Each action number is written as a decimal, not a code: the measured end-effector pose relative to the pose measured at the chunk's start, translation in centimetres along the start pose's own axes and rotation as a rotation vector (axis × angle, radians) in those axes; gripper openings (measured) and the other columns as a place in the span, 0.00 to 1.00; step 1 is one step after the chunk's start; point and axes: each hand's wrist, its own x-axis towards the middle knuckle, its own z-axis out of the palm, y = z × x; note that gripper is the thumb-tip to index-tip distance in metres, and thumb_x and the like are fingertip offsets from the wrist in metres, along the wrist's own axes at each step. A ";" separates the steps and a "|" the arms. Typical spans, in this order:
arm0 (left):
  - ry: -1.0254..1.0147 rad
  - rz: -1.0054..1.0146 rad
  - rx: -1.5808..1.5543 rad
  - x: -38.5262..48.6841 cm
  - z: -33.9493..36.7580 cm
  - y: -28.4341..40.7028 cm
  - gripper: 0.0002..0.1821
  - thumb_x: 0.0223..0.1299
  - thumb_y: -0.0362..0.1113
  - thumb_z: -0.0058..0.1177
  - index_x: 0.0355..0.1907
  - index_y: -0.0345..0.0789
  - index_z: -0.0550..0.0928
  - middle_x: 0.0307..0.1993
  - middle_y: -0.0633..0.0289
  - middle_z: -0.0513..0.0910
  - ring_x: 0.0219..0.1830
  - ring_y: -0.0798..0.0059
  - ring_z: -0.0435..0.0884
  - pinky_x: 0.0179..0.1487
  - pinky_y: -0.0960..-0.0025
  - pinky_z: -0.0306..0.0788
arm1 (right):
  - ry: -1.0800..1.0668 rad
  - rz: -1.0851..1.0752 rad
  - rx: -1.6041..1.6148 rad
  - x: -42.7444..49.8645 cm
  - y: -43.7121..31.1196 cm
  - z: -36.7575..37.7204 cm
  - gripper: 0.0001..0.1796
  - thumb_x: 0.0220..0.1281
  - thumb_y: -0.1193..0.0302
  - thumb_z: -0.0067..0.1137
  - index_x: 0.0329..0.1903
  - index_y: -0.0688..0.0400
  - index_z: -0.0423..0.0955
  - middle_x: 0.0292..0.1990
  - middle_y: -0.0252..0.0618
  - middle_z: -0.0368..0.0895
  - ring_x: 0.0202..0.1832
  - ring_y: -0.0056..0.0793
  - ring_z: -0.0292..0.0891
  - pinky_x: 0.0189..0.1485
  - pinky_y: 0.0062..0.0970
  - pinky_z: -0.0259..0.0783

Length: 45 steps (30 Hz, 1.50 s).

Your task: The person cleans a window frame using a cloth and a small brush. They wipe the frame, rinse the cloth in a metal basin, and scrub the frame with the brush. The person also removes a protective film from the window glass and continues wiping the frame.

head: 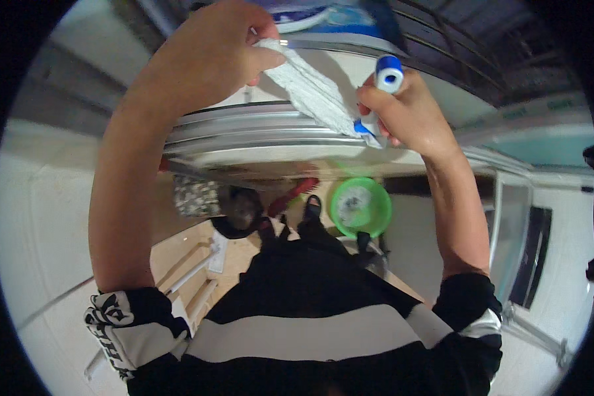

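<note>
My left hand (227,59) pinches one end of a white cloth (309,86) between thumb and fingers, at the upper left. The cloth slants down to the right as a crumpled strip. Its lower end meets the blue lower part of a blue-and-white handled tool (389,76); whether it is fixed there I cannot tell. My right hand (408,109) is wrapped around the tool's handle, whose end with a dark hole points up towards me. The tool's pale tip is down at the metal tracks of a sliding-window frame (227,129).
Below the sill, a green basin (386,210) holding whitish suds stands on the floor by my feet. A red bristled brush (294,195) and a speckled box-like object (195,195) are to its left. Metal bars (455,44) run outside the window. A blue printed package (346,22) lies beyond the sill.
</note>
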 end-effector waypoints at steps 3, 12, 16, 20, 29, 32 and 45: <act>0.123 -0.130 0.182 -3.2 -3.2 1.3 0.09 0.54 0.33 0.55 0.29 0.27 0.79 0.20 0.51 0.78 0.24 0.64 0.79 0.31 0.65 0.70 | -0.069 0.104 0.204 1.5 -2.3 4.7 0.11 0.57 0.68 0.53 0.25 0.62 0.74 0.19 0.33 0.75 0.13 0.15 0.64 0.13 0.18 0.59; 0.211 -0.241 0.447 -5.2 -8.2 3.3 0.08 0.52 0.30 0.56 0.29 0.26 0.80 0.22 0.50 0.79 0.25 0.63 0.79 0.34 0.63 0.73 | -0.237 -0.020 0.746 5.1 -6.2 17.2 0.09 0.59 0.71 0.51 0.26 0.63 0.74 0.22 0.35 0.77 0.13 0.19 0.68 0.13 0.21 0.62; 0.159 -0.175 0.583 -4.6 -8.3 1.7 0.07 0.52 0.30 0.56 0.29 0.26 0.80 0.21 0.50 0.79 0.23 0.64 0.79 0.33 0.64 0.73 | -0.135 -0.059 0.970 5.3 -6.8 20.6 0.09 0.58 0.71 0.51 0.26 0.62 0.73 0.22 0.37 0.76 0.12 0.21 0.68 0.13 0.22 0.63; 0.171 -0.153 0.590 -3.9 -7.6 1.4 0.07 0.52 0.29 0.56 0.29 0.26 0.80 0.21 0.50 0.79 0.23 0.65 0.78 0.32 0.65 0.72 | -0.060 0.119 1.258 5.4 -4.4 22.3 0.08 0.58 0.70 0.52 0.31 0.63 0.72 0.27 0.39 0.77 0.15 0.27 0.70 0.15 0.23 0.66; 0.298 -0.182 0.431 0.3 -5.3 4.3 0.06 0.52 0.28 0.56 0.28 0.26 0.79 0.19 0.50 0.78 0.20 0.66 0.77 0.28 0.66 0.71 | 0.181 -0.098 1.358 6.4 -0.9 12.4 0.07 0.61 0.69 0.52 0.36 0.60 0.72 0.35 0.41 0.78 0.22 0.28 0.71 0.22 0.25 0.68; 0.342 -0.262 0.360 0.3 -5.2 5.9 0.06 0.52 0.28 0.56 0.28 0.26 0.79 0.19 0.50 0.77 0.20 0.67 0.76 0.27 0.66 0.70 | 0.064 -0.144 1.063 6.0 -1.3 10.6 0.06 0.61 0.70 0.51 0.32 0.59 0.72 0.29 0.42 0.78 0.14 0.22 0.65 0.12 0.20 0.57; 0.385 -0.138 0.603 -5.3 -7.0 -1.4 0.05 0.55 0.28 0.55 0.34 0.29 0.79 0.21 0.59 0.78 0.23 0.75 0.76 0.30 0.72 0.70 | -0.314 -0.082 0.840 7.3 -5.7 19.1 0.10 0.60 0.68 0.54 0.28 0.61 0.75 0.23 0.37 0.79 0.13 0.18 0.67 0.13 0.19 0.60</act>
